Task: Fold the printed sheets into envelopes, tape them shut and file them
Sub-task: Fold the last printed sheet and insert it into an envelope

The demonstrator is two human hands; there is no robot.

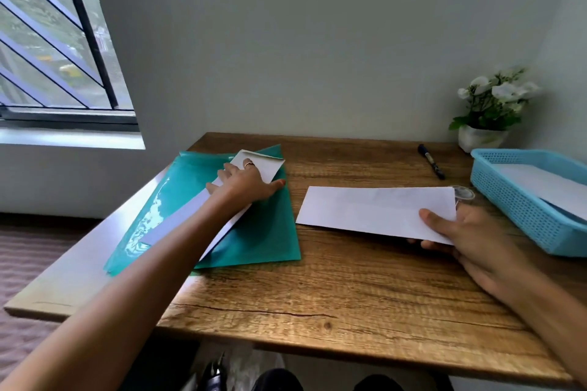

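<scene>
A teal plastic folder (254, 232) lies on the left half of the wooden desk (317, 289). A white envelope (270, 165) lies slanted on the folder, and my left hand (244, 182) rests flat on it with fingers spread. Just above the desk at centre right is a folded white sheet (371, 208). My right hand (470, 232) pinches its right end, thumb on top and fingers beneath. A clear roll of tape (464, 192) peeks out behind that sheet's far right corner.
A light blue mesh basket (514, 200) with white paper inside sits at the right edge. A black marker (431, 161) lies at the back. A potted plant with white flowers (492, 108) stands in the back right corner. A window is at left.
</scene>
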